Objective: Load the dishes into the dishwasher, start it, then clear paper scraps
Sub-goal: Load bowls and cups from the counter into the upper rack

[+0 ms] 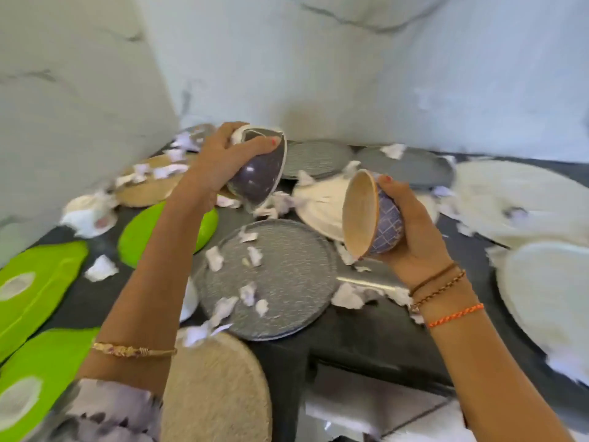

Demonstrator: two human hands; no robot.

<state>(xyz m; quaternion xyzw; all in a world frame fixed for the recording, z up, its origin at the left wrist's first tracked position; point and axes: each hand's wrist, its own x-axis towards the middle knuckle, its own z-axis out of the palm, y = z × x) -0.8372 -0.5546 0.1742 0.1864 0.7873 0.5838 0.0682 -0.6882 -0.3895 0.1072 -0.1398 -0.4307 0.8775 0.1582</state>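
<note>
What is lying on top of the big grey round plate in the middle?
Several torn paper scraps lie scattered on the grey plate. Its left edge is covered by the left forearm, so anything there cannot be seen.

Two purple bowls are held tilted above the dark counter: a dark purple bowl (255,177) at left, a lattice-patterned bowl (371,215) with tan interior at right. Paper scraps (251,295) litter a grey speckled plate (287,282) below.

A dark worktop (366,333) runs into the marble corner, crowded with dishes — a speckled grey plate (271,282) in the middle, two more grey plates (318,157) at the back, cream plates (548,295) on the right, green plates (35,282) on the left — with torn paper scraps (102,267) scattered everywhere.
</note>
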